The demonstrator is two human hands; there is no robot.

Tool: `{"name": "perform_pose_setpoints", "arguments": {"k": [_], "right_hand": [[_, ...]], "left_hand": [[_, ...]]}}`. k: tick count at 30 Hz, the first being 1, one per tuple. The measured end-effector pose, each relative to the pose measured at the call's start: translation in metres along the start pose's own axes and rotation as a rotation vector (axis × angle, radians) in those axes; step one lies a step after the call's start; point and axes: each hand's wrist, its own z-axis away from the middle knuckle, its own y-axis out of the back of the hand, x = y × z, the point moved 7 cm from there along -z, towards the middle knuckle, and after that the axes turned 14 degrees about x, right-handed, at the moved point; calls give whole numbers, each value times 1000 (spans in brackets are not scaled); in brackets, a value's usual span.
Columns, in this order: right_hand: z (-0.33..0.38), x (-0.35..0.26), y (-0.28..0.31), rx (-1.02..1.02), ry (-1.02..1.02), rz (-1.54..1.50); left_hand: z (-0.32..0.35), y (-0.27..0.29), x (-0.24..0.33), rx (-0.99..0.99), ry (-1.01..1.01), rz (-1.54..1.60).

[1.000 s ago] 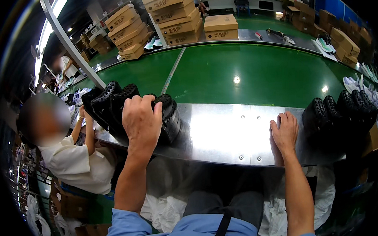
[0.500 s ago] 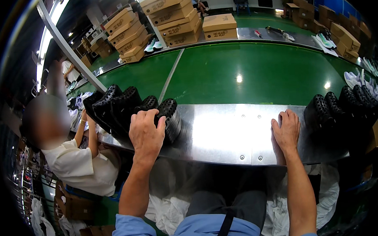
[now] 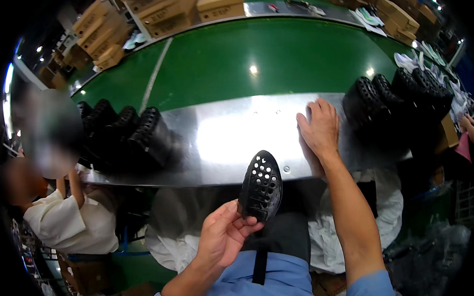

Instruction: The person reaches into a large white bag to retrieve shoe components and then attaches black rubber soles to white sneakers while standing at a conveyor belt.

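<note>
One sole (image 3: 260, 186) is in hand. About four soles (image 3: 123, 137) stand stacked left, about five (image 3: 398, 93) right. Roughly nine boxes (image 3: 162, 11) sit far.

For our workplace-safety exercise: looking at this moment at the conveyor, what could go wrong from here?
1. The left hand pinches the black perforated sole only at its lower end, over the lap; it might slip and drop.
2. The right hand lies flat on the metal ledge beside the green belt, and could stray onto it.

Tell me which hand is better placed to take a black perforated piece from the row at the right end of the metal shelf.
Right. The right hand lies flat on the metal shelf, close beside the right-hand row of black pieces, and is empty. The left hand is below the shelf, pinching a black perforated piece.
</note>
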Motion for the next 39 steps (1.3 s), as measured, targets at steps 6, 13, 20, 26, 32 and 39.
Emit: {"name": "perform_pose_setpoints", "arguments": {"k": [6, 13, 20, 26, 32, 39], "right_hand": [[0, 6, 4, -15, -29, 4], [0, 5, 4, 6, 0, 3], [0, 5, 2, -5, -14, 5], [0, 8, 2, -33, -29, -21], [-1, 8, 3, -39, -35, -20], [-1, 3, -5, -63, -27, 12]], "left_hand": [[-27, 37, -54, 119, 198, 175], [-29, 43, -58, 77, 232, 252], [-32, 52, -65, 86, 261, 297], [-27, 43, -59, 102, 259, 303], [-27, 45, -58, 127, 256, 297], [-25, 51, -50, 155, 223, 291]]}}
